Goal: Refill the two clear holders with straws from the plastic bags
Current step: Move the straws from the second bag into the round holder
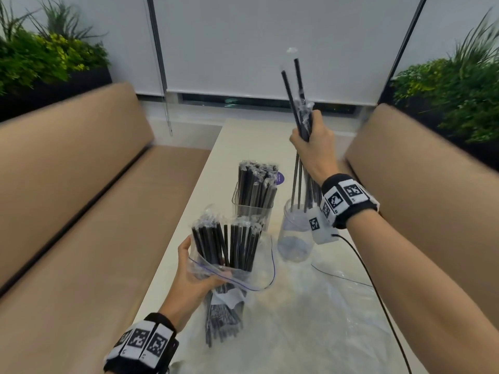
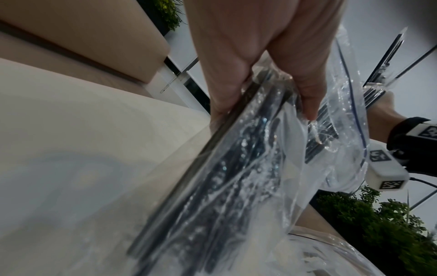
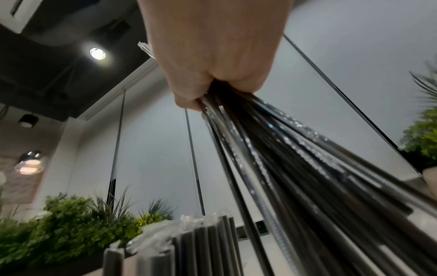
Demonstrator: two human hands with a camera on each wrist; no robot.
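My left hand [image 1: 198, 271] grips an open clear zip bag [image 1: 244, 268] [image 2: 236, 177] full of black wrapped straws [image 1: 229, 244], held upright above the table. My right hand [image 1: 313, 147] [image 3: 212, 74] is closed around a bundle of black straws [image 1: 302, 109] [image 3: 283, 168] whose lower ends dip into the round clear holder [image 1: 295, 233]. A square clear holder [image 1: 252, 209] behind the bag stands packed with straws. The right fingers are hidden behind the bundle.
A pale narrow table [image 1: 235, 141] runs between two tan bench seats [image 1: 81, 211] [image 1: 432, 171]. Crumpled clear plastic [image 1: 310, 319] covers the near tabletop, with a black cable [image 1: 378, 292] across it. Planters stand at both back corners.
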